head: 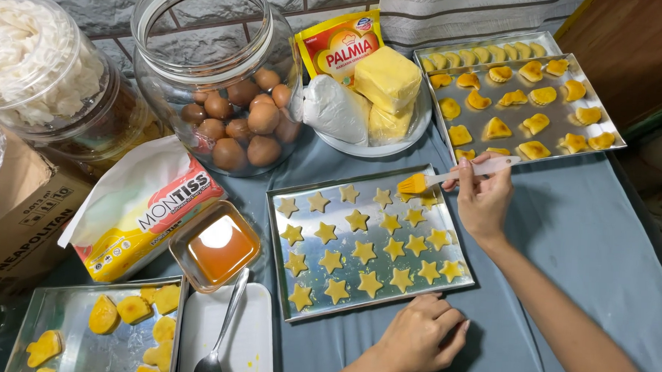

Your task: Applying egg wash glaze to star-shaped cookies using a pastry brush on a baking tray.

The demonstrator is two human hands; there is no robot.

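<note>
A counter draped in blue-grey cloth carries three metal baking trays, two glass jars, a plate, a tissue pack and a cardboard box.
</note>
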